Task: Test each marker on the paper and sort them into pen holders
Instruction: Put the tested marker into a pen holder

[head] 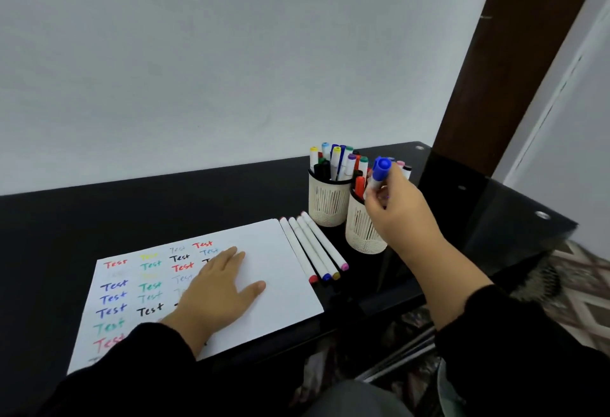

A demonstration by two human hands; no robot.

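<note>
Blue-capped and held upright, a marker [379,174] sits pinched in the fingers of the right hand [396,212], directly above the nearer pen holder [363,231]. It looks like the sorting half of a cycle: either this marker is going down into the holder or it has just been lifted out, and one frame cannot settle which. If it is going in, the next move calls for lowering it straight between the markers already standing there without knocking them or tipping the light mesh cup.

That nearer holder has red, black and green-capped markers in it, partly hidden behind the hand. Just behind it and to its left, the farther holder [328,200] is crowded with yellow, light blue, dark blue, green and black caps.

Four white markers [313,248] lie side by side on the black table [99,218], just beside the right edge of the paper [284,284], probably still to be tested.

Flat on the paper lies the left hand [214,291], fingers straight, pinning the sheet among rows of the word "Test" in many colours.
</note>
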